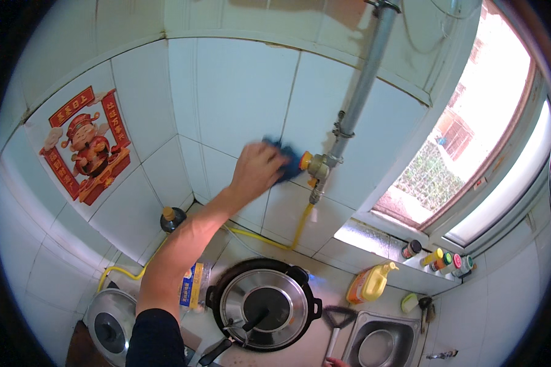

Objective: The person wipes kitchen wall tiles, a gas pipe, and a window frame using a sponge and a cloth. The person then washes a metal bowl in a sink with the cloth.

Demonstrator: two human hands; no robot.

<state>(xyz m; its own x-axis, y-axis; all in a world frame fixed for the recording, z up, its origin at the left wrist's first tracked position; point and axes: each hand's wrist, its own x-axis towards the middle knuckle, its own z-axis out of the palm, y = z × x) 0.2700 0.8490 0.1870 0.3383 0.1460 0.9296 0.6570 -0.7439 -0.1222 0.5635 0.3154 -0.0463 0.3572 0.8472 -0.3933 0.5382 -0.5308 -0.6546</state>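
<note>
My left hand (259, 169) reaches up and presses a dark blue cloth (290, 166) against the white wall tiles (238, 91). Both hand and cloth are blurred. Just right of the cloth is a brass gas valve (319, 166) with a yellow-and-red knob, fitted on a grey pipe (365, 78). Only some fingers of my right hand (336, 362) show at the bottom edge, around the lower end of the white handle of a scrubbing tool (334, 341). The tool's dark triangular head lies beside the sink.
A lidded black wok (265, 305) sits below my arm. A dark bottle (172, 219), a second pot lid (111, 326) and a yellow hose (298, 229) are nearby. Right are a yellow pump bottle (372, 283), a steel sink (413, 330), spice jars (441, 262) and a window (459, 137).
</note>
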